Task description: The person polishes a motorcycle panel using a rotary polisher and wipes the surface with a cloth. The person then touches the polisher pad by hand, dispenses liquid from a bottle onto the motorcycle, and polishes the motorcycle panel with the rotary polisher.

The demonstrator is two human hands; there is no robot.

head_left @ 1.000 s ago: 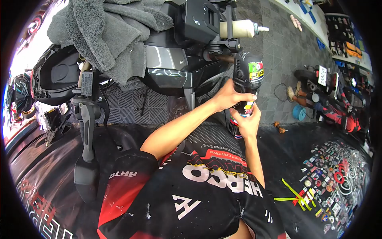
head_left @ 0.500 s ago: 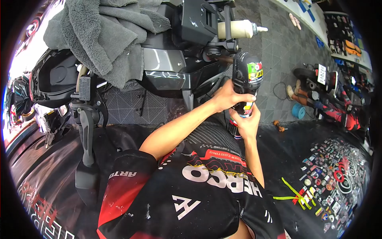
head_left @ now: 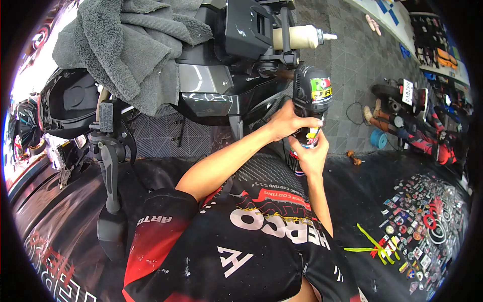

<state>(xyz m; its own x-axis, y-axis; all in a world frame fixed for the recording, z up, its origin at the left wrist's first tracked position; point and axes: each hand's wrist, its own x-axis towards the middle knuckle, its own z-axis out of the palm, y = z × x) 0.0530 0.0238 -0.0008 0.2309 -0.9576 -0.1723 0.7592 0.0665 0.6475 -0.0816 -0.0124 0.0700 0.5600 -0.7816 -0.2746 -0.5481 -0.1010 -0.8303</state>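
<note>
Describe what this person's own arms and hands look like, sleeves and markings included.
The left hand and right hand are human and bare, with no gloves or wristwear showing; both forearms are uncovered. The left sleeve ends near the elbow, black shading into red, with pale lettering near its cuff. The right sleeve's edge is hard to make out.

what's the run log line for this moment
left hand: grips power tool | right hand: grips power tool | gray towel: on motorbike

Power tool (head_left: 303,90) black, stickers (head_left: 321,87) multicoloured; towel (head_left: 133,55) grey.
</note>
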